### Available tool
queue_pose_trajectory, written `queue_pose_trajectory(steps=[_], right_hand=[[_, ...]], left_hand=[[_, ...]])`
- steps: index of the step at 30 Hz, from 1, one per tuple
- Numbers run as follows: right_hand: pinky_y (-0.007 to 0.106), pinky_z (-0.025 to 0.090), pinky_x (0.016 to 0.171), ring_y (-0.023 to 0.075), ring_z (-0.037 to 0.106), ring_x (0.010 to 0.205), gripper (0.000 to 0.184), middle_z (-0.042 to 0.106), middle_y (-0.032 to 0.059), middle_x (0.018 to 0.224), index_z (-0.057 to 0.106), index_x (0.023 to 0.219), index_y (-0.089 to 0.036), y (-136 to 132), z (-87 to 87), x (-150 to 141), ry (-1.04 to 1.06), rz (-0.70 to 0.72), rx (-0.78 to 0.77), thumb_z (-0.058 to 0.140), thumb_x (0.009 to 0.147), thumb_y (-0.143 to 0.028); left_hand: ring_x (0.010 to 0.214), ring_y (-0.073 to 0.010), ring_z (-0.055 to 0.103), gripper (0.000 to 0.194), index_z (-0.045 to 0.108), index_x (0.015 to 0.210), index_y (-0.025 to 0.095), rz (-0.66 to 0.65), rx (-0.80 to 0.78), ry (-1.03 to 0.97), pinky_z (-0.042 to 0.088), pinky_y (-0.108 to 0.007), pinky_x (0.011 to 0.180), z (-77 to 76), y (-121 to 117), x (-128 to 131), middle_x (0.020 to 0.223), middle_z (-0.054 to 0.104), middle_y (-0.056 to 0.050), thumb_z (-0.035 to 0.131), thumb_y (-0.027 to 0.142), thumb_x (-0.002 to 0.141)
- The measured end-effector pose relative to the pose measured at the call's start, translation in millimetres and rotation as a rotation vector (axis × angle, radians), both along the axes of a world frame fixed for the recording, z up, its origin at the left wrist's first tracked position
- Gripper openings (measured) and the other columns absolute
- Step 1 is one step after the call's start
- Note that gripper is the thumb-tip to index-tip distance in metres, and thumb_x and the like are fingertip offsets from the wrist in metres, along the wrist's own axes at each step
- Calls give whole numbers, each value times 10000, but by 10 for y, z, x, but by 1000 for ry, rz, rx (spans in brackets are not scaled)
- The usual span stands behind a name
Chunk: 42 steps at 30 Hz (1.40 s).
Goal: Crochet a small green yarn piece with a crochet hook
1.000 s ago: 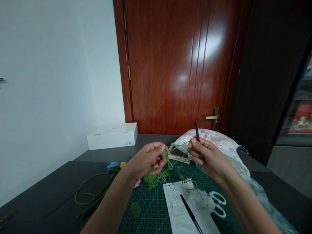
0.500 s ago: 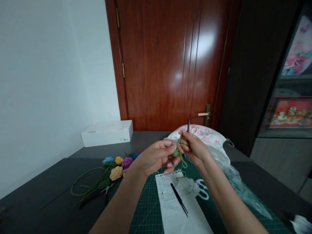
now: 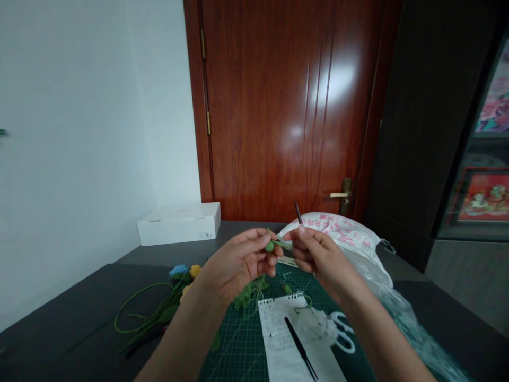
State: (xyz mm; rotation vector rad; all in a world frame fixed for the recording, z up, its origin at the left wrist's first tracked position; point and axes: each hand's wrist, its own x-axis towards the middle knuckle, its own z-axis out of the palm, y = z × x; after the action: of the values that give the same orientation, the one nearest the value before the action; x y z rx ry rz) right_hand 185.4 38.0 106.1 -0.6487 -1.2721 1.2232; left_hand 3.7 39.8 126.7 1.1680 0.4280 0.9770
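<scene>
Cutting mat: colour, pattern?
The cutting mat is dark green with a pale grid, head view.

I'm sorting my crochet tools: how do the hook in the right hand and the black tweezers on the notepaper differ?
The crochet hook is held upright in the right hand, while the tweezers lie flat and slanted on the notepaper. Only the hook's end shows above the fingers; the tweezers show along their whole length, their two arms parting at the lower end. Both are slender and dark.

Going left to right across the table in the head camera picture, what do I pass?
Coiled green wire stem → white spiral notepad page → white-handled scissors → see-through plastic bag
</scene>
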Motion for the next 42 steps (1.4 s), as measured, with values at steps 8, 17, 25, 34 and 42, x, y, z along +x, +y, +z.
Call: queue_pose_trajectory(steps=[8,17,25,34,42], right_hand=[[240,181,441,66,285,463,442,476,-63,577,618,785,-177,-19,-42,-35,-259,-91,121,792,763,-582],[238,193,439,67,300,469,441,484,-56,595,620,790,-172,6,-54,1,-331,-71,92,812,739,-567],[222,151,422,41,213,448,484,320,-111,529,522,694,-189,-89,30,60,-229,100,7,776,792,-589],[168,106,394,48,123,516,469,257,-104,637,454,691,-196,-114,85,80,83,417,-116,828,808,-453],[183,131,415,56,154,523,351,380,-73,669,665,858,-160,-99,44,32,147,269,4,831,809,-466]], left_hand=[[581,-111,585,77,574,946,158,17,20,10,473,-195,490,-19,19,-12,745,659,-48,625,215,942],[529,-108,553,110,510,918,186,67,62,48,466,-184,438,-9,0,7,698,642,-36,601,243,941],[488,-100,526,153,456,908,214,44,106,85,433,-167,409,2,15,-47,668,635,-20,593,273,945],[478,-93,471,195,478,864,204,42,124,111,383,-165,398,-19,34,-35,635,612,-13,640,304,908],[765,-196,652,203,570,796,160,200,131,139,554,-327,694,-45,48,-6,809,678,-82,732,281,822]])
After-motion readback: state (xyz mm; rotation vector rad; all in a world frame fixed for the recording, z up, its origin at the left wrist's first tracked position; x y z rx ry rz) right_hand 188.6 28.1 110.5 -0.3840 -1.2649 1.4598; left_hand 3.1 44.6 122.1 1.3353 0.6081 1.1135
